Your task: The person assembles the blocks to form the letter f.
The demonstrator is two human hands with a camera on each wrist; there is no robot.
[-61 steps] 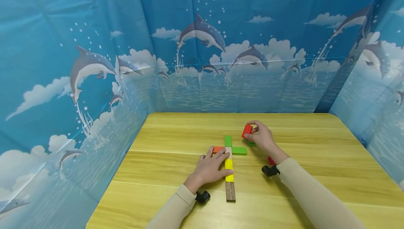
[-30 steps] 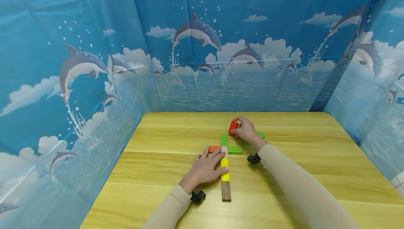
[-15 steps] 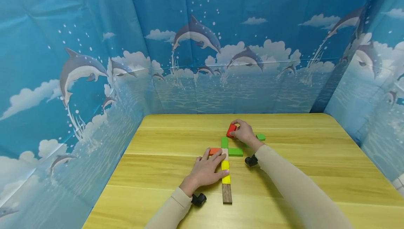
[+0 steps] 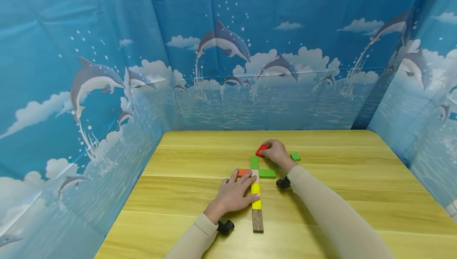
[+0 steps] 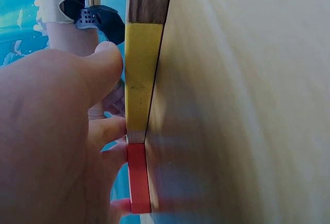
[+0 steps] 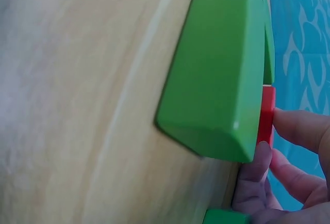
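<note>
My right hand (image 4: 277, 152) pinches a red block (image 4: 261, 150) between thumb and fingers, low over the table, just behind and right of a green block (image 4: 254, 162). That green block tops a cross of flat blocks: orange (image 4: 243, 172) at left, pale wood at the centre, a green block (image 4: 267, 173) at right. Two yellow blocks (image 4: 255, 188) and a dark brown block (image 4: 257, 221) form the stem. My left hand (image 4: 232, 195) rests on the cross with spread fingers, touching the orange, pale and yellow blocks. In the right wrist view, the red block (image 6: 266, 115) is partly hidden behind green.
A loose green block (image 4: 295, 156) lies right of my right hand. Part of a green block (image 6: 225, 217) shows low in the right wrist view. A dolphin-print curtain (image 4: 228, 104) stands behind the wooden table (image 4: 171, 195).
My right hand has carried the red block left to behind the cross's top, then lowered it, and the block now tilts flatter. My left hand stays on the cross.
</note>
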